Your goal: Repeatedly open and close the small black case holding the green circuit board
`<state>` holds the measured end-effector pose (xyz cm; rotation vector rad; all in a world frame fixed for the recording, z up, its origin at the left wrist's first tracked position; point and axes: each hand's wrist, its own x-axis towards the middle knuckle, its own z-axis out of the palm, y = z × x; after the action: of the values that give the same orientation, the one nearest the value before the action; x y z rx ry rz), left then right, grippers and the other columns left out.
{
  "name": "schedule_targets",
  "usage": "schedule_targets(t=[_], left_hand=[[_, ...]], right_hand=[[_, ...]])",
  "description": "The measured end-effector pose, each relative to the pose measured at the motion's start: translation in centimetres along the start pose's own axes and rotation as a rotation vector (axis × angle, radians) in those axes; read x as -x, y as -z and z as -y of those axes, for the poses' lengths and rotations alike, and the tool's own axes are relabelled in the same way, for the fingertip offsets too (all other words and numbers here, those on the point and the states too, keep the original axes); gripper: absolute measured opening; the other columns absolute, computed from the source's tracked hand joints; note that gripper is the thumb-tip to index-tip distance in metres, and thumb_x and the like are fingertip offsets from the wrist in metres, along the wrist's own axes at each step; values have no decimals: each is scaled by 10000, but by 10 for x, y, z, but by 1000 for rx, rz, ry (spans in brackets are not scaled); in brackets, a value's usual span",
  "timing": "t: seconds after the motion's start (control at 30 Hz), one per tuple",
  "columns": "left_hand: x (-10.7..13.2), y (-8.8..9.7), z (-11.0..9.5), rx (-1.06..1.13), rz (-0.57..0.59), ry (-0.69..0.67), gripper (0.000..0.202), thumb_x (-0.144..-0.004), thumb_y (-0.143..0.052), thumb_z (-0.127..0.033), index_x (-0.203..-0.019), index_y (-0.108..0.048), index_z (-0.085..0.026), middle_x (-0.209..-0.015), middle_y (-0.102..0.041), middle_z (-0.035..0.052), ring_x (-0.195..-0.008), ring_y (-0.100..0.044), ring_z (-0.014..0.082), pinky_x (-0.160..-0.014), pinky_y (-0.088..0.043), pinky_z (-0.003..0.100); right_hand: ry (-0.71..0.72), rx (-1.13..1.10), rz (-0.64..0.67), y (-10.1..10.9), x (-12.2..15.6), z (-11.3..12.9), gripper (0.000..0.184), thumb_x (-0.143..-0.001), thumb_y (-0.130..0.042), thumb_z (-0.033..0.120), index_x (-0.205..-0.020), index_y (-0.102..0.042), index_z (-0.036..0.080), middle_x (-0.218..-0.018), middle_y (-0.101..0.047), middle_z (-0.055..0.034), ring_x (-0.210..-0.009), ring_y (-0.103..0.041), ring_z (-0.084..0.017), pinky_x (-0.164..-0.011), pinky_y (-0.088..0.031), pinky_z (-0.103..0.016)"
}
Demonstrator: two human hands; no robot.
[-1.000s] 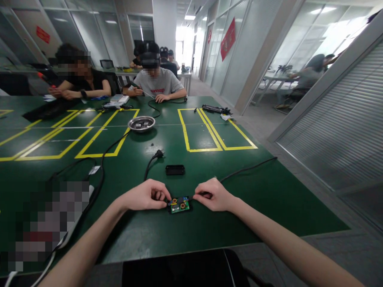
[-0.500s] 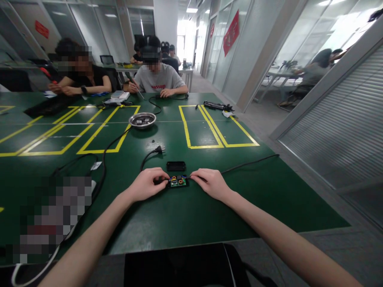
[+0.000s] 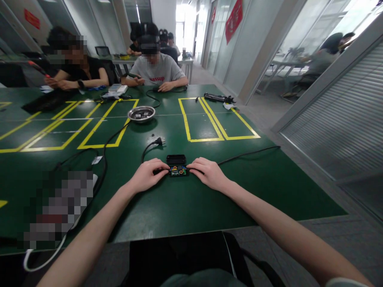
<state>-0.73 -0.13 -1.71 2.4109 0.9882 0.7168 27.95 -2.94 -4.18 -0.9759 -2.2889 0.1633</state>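
A small green circuit board (image 3: 178,171) with copper-coloured coils lies in a black plastic case half on the table in front of me. My left hand (image 3: 151,174) pinches the black power cord where it enters the left end of the case. At the right end, my right hand (image 3: 207,172) has its thumb and fingertips closed on the other black cable (image 3: 248,154), which trails off to the right. Just behind the board sits an open black case half (image 3: 176,159), hollow side up. The cord's two-pin plug (image 3: 158,141) rests beyond my left hand.
A steel bowl (image 3: 141,114) holding metal parts stands farther back. A pixelated object (image 3: 60,207) and a black cord (image 3: 105,159) are at my left. Yellow tape (image 3: 206,140) marks the green table. Two people (image 3: 157,67) sit opposite; a small black tripod (image 3: 218,97) lies back right.
My view has tipped down slightly. The board's case now sits closer to the other case half, and my right fingertips are nearer its end. The person opposite has lowered the screwdriver.
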Motion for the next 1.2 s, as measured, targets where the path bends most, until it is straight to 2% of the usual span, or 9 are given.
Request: schedule_targets(t=[0.27,0.43,0.53,0.7,0.8,0.87,0.97,1.07,1.2], left_hand=[[-1,-3,5,-76,-26,-30,183,-982,-566,-257,-933,-734,-205,-938,-724,58,-901,-675,212,-799,-528,320],[-2,-5,2,-92,-37,-25,197,-994,-535,-266,-911,-706,-215,-969,-704,52,-926,-666,212,-838,-530,332],[-2,-5,2,-47,-73,-38,187,-973,-554,-276,-906,-716,-210,-1037,-691,65,-960,-668,213,-871,-535,339],[-6,-5,7,-24,-233,83,233,-952,-597,-352,-1031,-754,-198,-973,-706,68,-887,-671,217,-818,-553,341],[-9,-8,12,-54,-240,155,274,-927,-613,-382,-1049,-773,-195,-980,-734,83,-957,-675,255,-877,-548,388],[-12,-10,14,-25,-206,189,291,-908,-628,-392,-1057,-784,-197,-994,-751,86,-969,-680,262,-889,-545,397],[-14,-13,14,56,-189,284,316,-880,-653,-400,-1081,-790,-198,-945,-773,72,-878,-697,246,-823,-548,373],[-15,-13,11,128,-200,366,329,-850,-677,-401,-1075,-797,-193,-910,-791,62,-824,-708,237,-774,-545,351],[-16,-11,6,222,-222,395,322,-844,-683,-417,-1030,-803,-183,-912,-806,60,-800,-714,225,-761,-546,334]], right_hand=[[90,62,64,-3,-10,-10,259,-1056,-497,244,-908,-703,193,-913,-688,-82,-841,-585,-211,-759,-487,-339],[78,57,62,-3,-12,-9,247,-1049,-501,251,-893,-684,194,-923,-661,-85,-841,-566,-211,-754,-476,-336],[57,-34,63,-4,-14,-12,200,-1028,-536,263,-921,-691,197,-943,-661,-84,-869,-583,-215,-781,-493,-345],[-198,-177,0,-12,-20,-21,230,-1014,-560,304,-1140,-724,204,-936,-666,-52,-796,-620,-179,-761,-526,-323],[-231,-125,4,-18,-23,-23,297,-998,-588,316,-1242,-719,210,-1052,-673,-79,-944,-648,-211,-856,-537,-354],[-233,-133,24,-19,-24,-22,305,-993,-594,312,-1253,-723,217,-1119,-677,-88,-1007,-649,-223,-888,-536,-364],[-284,-206,25,-18,-25,-21,295,-972,-616,303,-1228,-737,220,-1122,-701,-80,-882,-650,-191,-817,-540,-341],[-351,-321,1,-17,-27,-22,286,-931,-641,263,-1186,-755,201,-1043,-737,-69,-790,-633,-169,-759,-526,-321],[-521,-543,-53,-21,-31,-25,305,-853,-697,261,-1133,-771,166,-930,-771,-64,-733,-646,-164,-687,-525,-300]])
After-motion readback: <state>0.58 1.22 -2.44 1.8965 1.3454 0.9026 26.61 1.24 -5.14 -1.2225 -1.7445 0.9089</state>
